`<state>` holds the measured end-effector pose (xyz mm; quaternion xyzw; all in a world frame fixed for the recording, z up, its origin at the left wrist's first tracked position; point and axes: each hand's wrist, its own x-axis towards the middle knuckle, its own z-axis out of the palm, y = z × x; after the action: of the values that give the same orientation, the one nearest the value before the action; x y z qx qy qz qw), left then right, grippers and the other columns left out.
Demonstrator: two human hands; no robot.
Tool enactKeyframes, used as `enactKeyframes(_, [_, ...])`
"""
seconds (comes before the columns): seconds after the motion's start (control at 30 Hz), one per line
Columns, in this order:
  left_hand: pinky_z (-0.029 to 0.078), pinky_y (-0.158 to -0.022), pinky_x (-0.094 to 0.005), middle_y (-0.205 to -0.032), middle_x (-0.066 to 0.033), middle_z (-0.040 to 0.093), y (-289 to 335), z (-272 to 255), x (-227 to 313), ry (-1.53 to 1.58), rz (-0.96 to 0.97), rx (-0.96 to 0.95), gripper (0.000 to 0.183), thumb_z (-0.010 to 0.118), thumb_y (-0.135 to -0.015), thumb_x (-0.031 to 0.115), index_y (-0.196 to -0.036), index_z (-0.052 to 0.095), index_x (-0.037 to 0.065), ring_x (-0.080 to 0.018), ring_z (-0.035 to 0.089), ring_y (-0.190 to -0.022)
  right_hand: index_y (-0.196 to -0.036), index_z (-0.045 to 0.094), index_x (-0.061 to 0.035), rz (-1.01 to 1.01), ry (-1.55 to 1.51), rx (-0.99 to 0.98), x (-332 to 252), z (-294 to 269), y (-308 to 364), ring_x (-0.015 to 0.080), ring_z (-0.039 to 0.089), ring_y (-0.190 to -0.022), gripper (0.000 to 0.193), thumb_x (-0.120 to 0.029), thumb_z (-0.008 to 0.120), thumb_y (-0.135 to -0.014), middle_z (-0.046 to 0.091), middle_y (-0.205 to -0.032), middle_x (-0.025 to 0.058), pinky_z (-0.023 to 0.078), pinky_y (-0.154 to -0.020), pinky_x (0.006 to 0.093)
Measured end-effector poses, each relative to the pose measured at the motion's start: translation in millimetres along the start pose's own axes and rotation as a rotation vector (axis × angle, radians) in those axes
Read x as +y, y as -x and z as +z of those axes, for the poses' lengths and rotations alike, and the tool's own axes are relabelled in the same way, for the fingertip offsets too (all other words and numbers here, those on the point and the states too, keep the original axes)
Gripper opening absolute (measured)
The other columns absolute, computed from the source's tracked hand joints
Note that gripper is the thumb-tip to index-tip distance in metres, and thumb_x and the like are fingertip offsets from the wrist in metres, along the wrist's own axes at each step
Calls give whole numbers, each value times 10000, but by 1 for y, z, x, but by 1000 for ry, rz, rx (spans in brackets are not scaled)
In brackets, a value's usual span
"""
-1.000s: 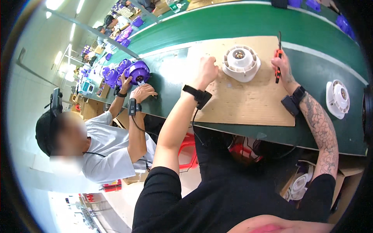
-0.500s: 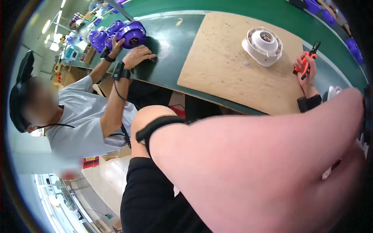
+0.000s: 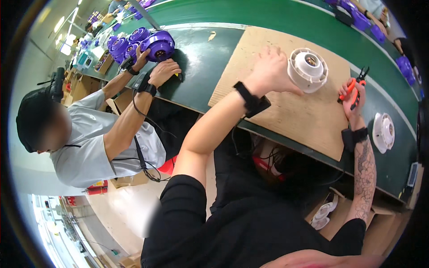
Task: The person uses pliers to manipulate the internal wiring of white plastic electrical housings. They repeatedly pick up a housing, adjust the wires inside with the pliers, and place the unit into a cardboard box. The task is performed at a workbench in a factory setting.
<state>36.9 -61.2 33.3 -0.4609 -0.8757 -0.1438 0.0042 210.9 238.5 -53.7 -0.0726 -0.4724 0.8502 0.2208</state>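
Note:
On a sheet of cardboard [image 3: 263,89] stands a white round plastic housing [image 3: 308,73], with a ringed centre and something copper-coloured in the middle. My left hand [image 3: 271,71] is just left of this housing, fingers spread and thumb reaching toward its lower side. Whether the thumb touches the housing I cannot tell. My right hand [image 3: 351,100], at the cardboard's right edge, is closed round pliers [image 3: 354,89] with red-orange handles; their black jaws point up and away from me.
A second white round part [image 3: 383,132] lies right of my right forearm. At left, a co-worker [image 3: 89,129] in a grey shirt handles a purple housing [image 3: 158,46] beside several others. A green conveyor belt [image 3: 201,14] runs behind the bench [image 3: 199,51]. Below sits an open carton [image 3: 335,223] with white parts.
My left arm, which crossed close in front of the view, has swung out over the cardboard, bringing the hand beside the white housing. My right hand keeps hold of the pliers.

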Motion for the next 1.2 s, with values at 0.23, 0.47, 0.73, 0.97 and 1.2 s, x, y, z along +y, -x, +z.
enactKeyframes(0.23, [215,-1149,-759,-1487,-341,429,-54,57,-7,271,73,48,1226,931,-530,599,-1440,447,-66,-557,283,-1465,-1025,553,-97,122,205,26,-11,35,-8,314,601,-1198,331,-401,625,-913,568,-1380,198,485,-935,383])
enactKeyframes(0.47, [370,-1166,-579,-1555,-279,365,-58,61,-14,773,191,348,1184,952,-649,411,-1582,286,114,-468,346,-1460,-1250,591,-54,19,83,-102,-10,48,-8,367,527,-1334,474,-388,571,-914,431,-1561,236,378,-1140,484])
enactKeyframes(0.73, [481,-1092,-433,-1474,-176,449,-58,38,-8,1913,-143,416,812,704,-980,226,-1573,172,73,-272,520,-1327,-1461,470,10,-308,662,-240,-12,121,-17,285,596,-1251,792,-246,695,-746,485,-1528,177,419,-1076,432])
enactKeyframes(0.97, [497,-1056,-404,-1310,-97,631,-59,37,-23,1883,-129,362,335,530,-1059,189,-1361,536,43,-212,621,-1203,-1198,502,-36,-356,1071,-260,-19,119,-1,269,618,-1045,585,-297,750,-736,558,-1094,128,455,-957,407])
enactKeyframes(1.2, [521,-991,-362,-1213,-77,664,-63,44,-35,1693,-65,359,283,623,-1009,128,-1279,583,56,-183,647,-1120,-1234,527,26,-555,1784,-176,-30,118,0,418,600,-980,702,-254,778,-642,623,-1044,228,475,-874,481])
